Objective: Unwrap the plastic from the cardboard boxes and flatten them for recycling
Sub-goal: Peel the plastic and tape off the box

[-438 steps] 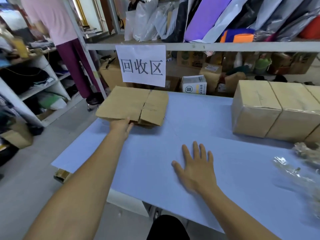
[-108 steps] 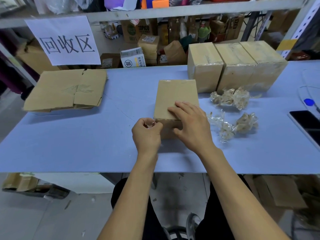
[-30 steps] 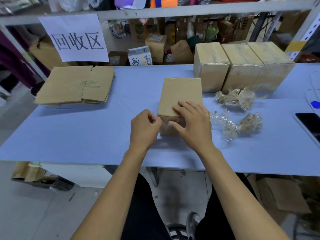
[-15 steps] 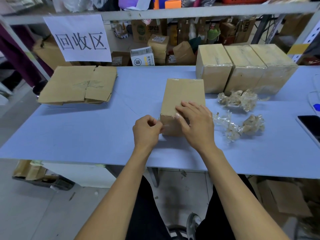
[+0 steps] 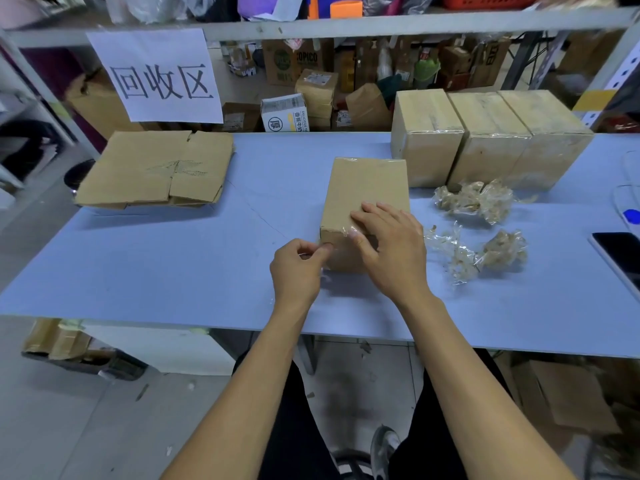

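Left hand (image 5: 294, 268): fingers (image 5: 323, 249) pinched on a bit of clear plastic wrap at the near-left corner of the box (image 5: 367, 195). Looks like the start of a peel, wrap barely lifted. Right hand (image 5: 391, 247): fingers flat, pressing on the box top near its front edge, thumb at the front face. Holding it down, not gripping.

Box sits mid-counter (image 5: 173, 271), right in front of the person, upright, wrap on it, glossy on top.

Progress, as far as I can judge:
- Done: flattened cardboard (image 5: 156, 168) stacked at the far-left of the counter, under the paper sign (image 5: 156, 74). Can't count the layers. Balls of stripped plastic (image 5: 478, 199) and (image 5: 502, 251) lie just right of the box, so a few are already unwrapped.
- In hand: this box, unwrap only begun, flattening not started.
- Left: three wrapped boxes (image 5: 485, 140) in a row, touching each other, at the far-right of the counter.

Roughly mid-task, more work ahead than behind.

Phone (image 5: 620, 258) at the right counter edge, near the plastic but clear of the hands.
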